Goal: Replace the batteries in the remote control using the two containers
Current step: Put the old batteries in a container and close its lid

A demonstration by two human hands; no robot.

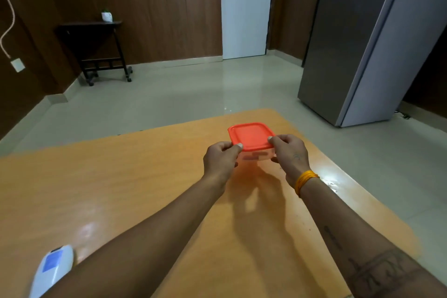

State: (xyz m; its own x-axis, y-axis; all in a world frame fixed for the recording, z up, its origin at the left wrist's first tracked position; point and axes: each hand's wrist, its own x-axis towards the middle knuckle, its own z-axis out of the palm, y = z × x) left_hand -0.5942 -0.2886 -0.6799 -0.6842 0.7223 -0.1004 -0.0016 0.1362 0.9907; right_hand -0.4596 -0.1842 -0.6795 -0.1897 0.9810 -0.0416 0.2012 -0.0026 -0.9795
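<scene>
Gripping the red-lidded container [251, 139], both hands [221, 162] pinch its near corners.

1. The container [254, 145], a clear square tub with its orange-red lid on, was held above the table at about one o'clock; dark shapes showed dimly through its wall.
2. The remote control [53, 270], white with a blue screen, lay flat at seven o'clock, partly hidden.

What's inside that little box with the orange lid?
Through the clear container wall, blurry dark shapes show, too vague to name. The orange lid covers the top, and the left hand and right hand hide its sides.
</scene>
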